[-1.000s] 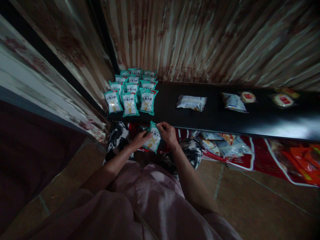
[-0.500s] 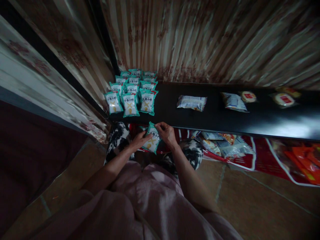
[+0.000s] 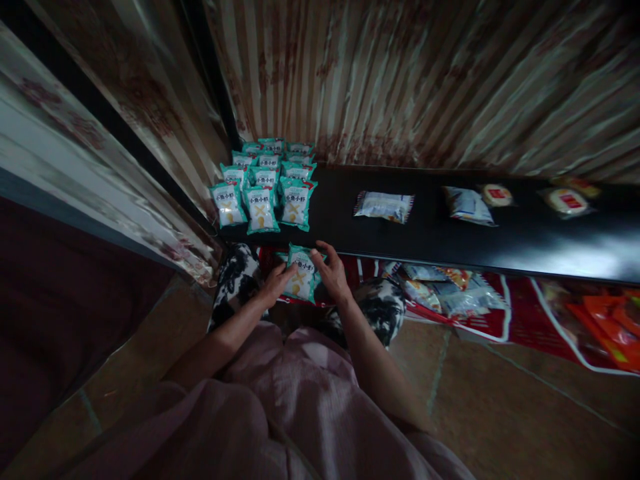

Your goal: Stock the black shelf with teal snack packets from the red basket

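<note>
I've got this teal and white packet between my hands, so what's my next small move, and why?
I'd probably raise the packet toward the matching packets on the black shelf. Your left hand and right hand both hold it, on your side of the shelf's front edge, and the matching ones sit in rows, printed fronts showing.

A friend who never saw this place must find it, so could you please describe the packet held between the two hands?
Find the long black table. Before its near edge, towards the left end, is a teal-and-white packet. Unlike similar packets lined up on the table, it is held between the left hand and right hand.
</note>
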The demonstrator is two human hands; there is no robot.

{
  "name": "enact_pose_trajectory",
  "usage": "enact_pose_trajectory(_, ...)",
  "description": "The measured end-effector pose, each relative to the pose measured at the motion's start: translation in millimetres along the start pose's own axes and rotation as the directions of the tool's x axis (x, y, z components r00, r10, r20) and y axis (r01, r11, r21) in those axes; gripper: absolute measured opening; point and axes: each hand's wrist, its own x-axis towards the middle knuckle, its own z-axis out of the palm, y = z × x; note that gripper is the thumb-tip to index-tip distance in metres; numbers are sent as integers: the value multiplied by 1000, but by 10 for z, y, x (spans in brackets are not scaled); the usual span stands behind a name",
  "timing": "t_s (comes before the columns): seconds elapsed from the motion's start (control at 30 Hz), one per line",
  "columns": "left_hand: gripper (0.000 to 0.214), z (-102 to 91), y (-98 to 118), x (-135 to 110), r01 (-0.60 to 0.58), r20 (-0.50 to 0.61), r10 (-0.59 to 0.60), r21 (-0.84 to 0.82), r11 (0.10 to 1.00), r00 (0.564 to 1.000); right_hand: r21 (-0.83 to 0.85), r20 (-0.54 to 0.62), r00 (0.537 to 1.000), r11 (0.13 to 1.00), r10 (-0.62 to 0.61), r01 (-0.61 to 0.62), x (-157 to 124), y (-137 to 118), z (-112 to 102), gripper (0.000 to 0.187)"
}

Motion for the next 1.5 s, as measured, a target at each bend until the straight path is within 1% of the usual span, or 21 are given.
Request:
enact_pose_trajectory(0.1,50,2,-16,23,-12,-35,11,-29,1000,999,89,53,997,995,47,-52,-84,-19,19,58)
enact_pose_trajectory(0.17,50,5,-28,37,-18,-53,16,-46,999,998,176,103,994,983,41,-59,-131,-49,32,54)
enact_pose_trajectory(0.23,50,8,-35,44,-32,-71,28,-60,998,997,213,133,991,975,28,-56,-170,-85,42,50)
enact_pose_trajectory(0.33,50,10,-24,38,-52,-97,47,-51,997,994,216,159,987,975,22,-57,-224,-123,52,48)
enact_pose_trajectory(0.53,48,44,44,-3,-72,-130,74,18,997,989,241,186,983,969,7,-52,-303,-129,54,54)
enact_pose_trajectory(0.67,45,90,92,-32,-87,-144,90,24,996,986,264,221,974,958,51,-110,-326,-165,18,52)
enact_pose_trajectory(0.77,41,108,111,-58,-115,-131,115,8,993,985,247,248,965,958,83,-146,-351,-184,-24,49)
enact_pose_trajectory(0.87,37,111,97,-81,-136,-127,137,16,991,982,219,279,958,968,61,-125,-397,-189,-58,49)
enact_pose_trajectory(0.97,30,116,69,-86,-163,-198,176,79,983,964,187,296,955,978,29,-87,-452,-216,-58,53)
enact_pose_trajectory(1.1,27,145,76,-71,-175,-309,210,139,975,927,207,270,962,975,24,-83,-494,-269,8,67)
enact_pose_trajectory(1.23,27,172,129,-57,-205,-377,243,137,969,894,182,181,983,981,35,-68,-497,-251,98,78)
enact_pose_trajectory(1.37,26,181,181,-51,-261,-380,295,140,955,877,175,77,997,984,24,-37,-494,-204,165,81)
enact_pose_trajectory(1.5,26,203,247,-61,-285,-378,315,133,949,871,165,24,1000,986,13,-17,-491,-217,207,79)
